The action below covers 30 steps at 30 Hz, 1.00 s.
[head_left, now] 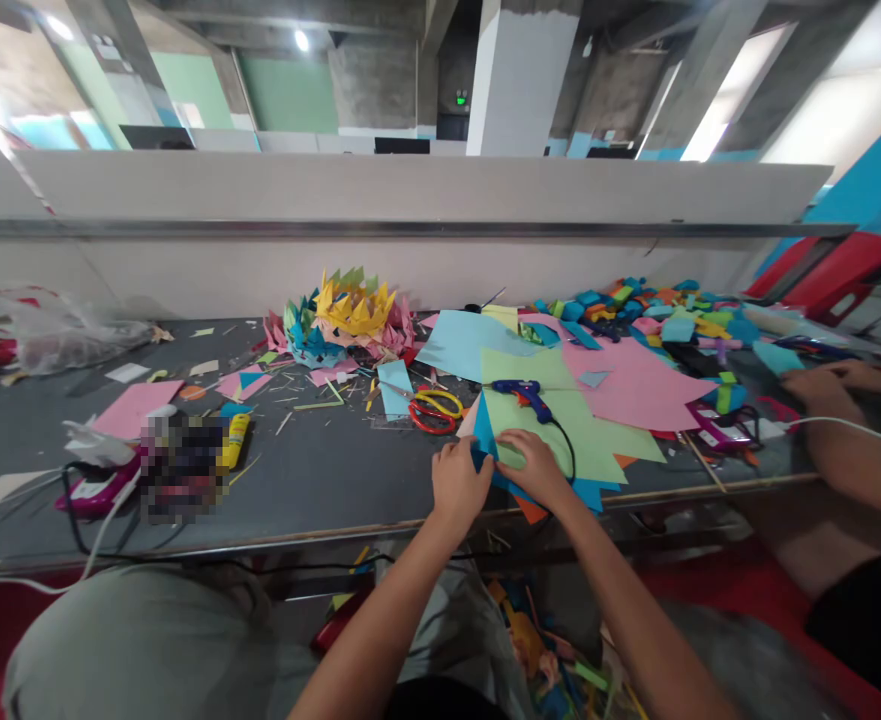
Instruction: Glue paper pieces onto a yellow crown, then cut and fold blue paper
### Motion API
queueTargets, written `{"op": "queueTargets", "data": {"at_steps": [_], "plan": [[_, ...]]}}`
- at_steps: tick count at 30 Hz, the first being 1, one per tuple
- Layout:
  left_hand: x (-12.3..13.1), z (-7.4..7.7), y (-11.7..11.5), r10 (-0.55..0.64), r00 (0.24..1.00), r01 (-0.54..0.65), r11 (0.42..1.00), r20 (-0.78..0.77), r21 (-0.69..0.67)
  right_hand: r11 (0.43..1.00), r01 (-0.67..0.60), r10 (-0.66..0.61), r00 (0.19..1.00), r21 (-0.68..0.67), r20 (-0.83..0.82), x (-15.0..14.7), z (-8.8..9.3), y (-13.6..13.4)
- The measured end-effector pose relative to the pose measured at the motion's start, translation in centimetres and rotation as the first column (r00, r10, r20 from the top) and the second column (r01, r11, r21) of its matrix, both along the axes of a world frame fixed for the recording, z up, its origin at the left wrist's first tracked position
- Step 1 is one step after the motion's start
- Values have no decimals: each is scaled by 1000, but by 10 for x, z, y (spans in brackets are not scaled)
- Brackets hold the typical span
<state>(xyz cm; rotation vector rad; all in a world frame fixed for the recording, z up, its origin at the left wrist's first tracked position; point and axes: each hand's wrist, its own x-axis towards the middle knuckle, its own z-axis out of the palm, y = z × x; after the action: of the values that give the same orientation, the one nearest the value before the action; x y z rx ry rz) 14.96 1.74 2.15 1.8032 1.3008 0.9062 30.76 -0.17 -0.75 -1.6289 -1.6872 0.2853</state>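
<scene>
While scraps and sheets crowd the dark tabletop (pixel 350 480), a folded piece of blue paper (pixel 486 428) stands near the front edge, in the middle, between the person's two hands. The left hand (pixel 459 485) has its bent fingers and thumb together, clamped on the paper's near end; the right hand (pixel 534 465) curls against the other side, fingers touching, but whether it pinches cannot be told.

Just beyond the right hand lies a blue glue gun (pixel 530 393) with an orange trigger, resting on a broad, flat green sheet (pixel 597 440) — its black cable loops down past the right wrist. Scissors (pixel 436 410) with red and yellow handles lie just left of the blue paper, close to the left hand. Farther back come a smooth pale-blue sheet (pixel 455 343) and a large pink sheet (pixel 639 385), overlapping the green one.

Spiky paper crowns (pixel 354 310) in yellow, blue, pink and green are stacked toward the partition (pixel 207 275), thin cut slivers strewn before them. Back right rises a heap of small coloured paper pieces (pixel 635 305) — crumpled and angular. To the left are a yellow tube (pixel 234 442), a purple power strip (pixel 102 488) and a crinkled clear plastic bag (pixel 65 335). At far right, a co-worker's forearm (pixel 841 435) reaches over the table edge.
</scene>
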Motion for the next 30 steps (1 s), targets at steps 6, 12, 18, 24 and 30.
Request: {"op": "queueTargets", "data": {"at_steps": [6,12,18,24,30], "plan": [[12,0,7,-2,998,11,990,66,-144,999,2,5,991,-51,132,-1,0,0],[19,1,26,-92,994,108,903,59,-415,990,28,13,957,-139,290,-4,4,0],[25,3,32,-125,992,121,853,26,-507,973,19,81,905,-231,417,-9,15,5],[22,4,34,-104,994,112,829,46,-548,950,22,137,867,-311,480,-5,26,5],[16,5,35,-91,994,108,815,60,-569,941,41,139,857,-335,495,-2,27,4]]}}
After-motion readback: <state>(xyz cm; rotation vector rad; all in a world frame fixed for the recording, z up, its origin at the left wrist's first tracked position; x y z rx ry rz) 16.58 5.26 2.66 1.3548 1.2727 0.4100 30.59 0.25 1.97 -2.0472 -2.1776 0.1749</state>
